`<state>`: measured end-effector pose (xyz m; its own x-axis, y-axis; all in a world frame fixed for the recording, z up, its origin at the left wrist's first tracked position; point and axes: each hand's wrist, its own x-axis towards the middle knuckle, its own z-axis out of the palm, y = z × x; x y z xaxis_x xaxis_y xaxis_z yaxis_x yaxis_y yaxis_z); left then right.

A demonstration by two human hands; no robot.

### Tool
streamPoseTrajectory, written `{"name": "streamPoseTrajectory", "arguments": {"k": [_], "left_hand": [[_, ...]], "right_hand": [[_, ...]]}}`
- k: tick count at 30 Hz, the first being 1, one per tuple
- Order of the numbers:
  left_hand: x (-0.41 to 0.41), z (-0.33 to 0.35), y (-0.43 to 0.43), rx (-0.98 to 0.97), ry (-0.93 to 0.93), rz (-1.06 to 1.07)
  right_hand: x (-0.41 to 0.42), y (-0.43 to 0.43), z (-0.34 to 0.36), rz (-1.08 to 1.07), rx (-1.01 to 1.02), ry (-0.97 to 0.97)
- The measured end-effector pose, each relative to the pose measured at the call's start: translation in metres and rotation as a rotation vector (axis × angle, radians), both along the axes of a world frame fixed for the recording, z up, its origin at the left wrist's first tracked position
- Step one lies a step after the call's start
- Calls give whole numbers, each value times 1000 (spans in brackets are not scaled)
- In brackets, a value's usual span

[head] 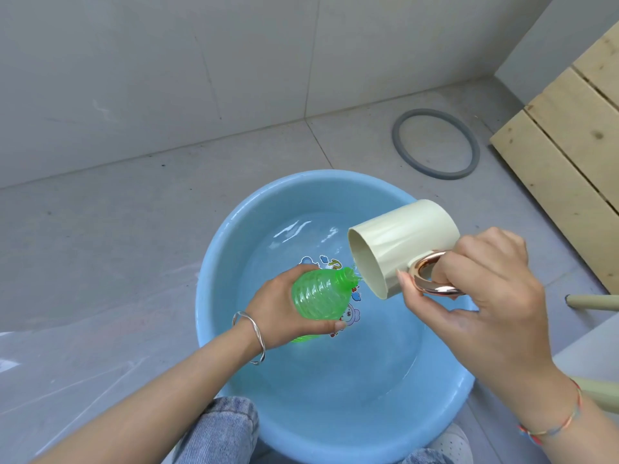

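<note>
My left hand (284,306) grips the green bottle (320,294) over the middle of the basin (214,262); my right hand (475,283) holds the mug (398,242) tipped at its small neck. Pouring too fast would likely spill past the opening.

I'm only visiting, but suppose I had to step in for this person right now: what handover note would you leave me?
Left hand grips the green plastic bottle, tilted, mouth toward the mug, above the blue basin of water.
Right hand holds the cream mug by its rose-gold handle, tipped so its lip meets the bottle's mouth.
Done: the pour is under way, it seems. How full the bottle is cannot be told.
Left: probably finish pouring over the basin, then right the mug.
</note>
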<state>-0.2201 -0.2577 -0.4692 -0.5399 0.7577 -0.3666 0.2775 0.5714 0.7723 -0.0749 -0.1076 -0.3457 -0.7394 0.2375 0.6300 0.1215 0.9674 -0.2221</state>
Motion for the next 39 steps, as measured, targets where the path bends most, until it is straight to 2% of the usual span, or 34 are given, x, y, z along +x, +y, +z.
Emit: {"name": "streamPoseTrajectory", "arguments": {"k": [6, 9, 12, 17, 19, 28, 39], "left_hand": [[0, -1, 0, 4, -10, 12], [0, -1, 0, 21, -8, 6], [0, 0, -1, 27, -38, 12], [-2, -2, -3, 49, -43, 42], [-3, -2, -4, 49, -41, 61], [-6, 1, -6, 62, -35, 90], [-6, -1, -7, 48, -23, 85]], "right_hand": [[-1, -3, -3, 37, 103, -21], [-1, -3, -6, 41, 91, -22], [1, 3, -10, -34, -92, 1], [10, 29, -27, -336, -573, 36], [13, 35, -40, -380, -639, -26], [5, 31, -88, -244, -510, -337], [6, 32, -109, -233, -476, -454]]}}
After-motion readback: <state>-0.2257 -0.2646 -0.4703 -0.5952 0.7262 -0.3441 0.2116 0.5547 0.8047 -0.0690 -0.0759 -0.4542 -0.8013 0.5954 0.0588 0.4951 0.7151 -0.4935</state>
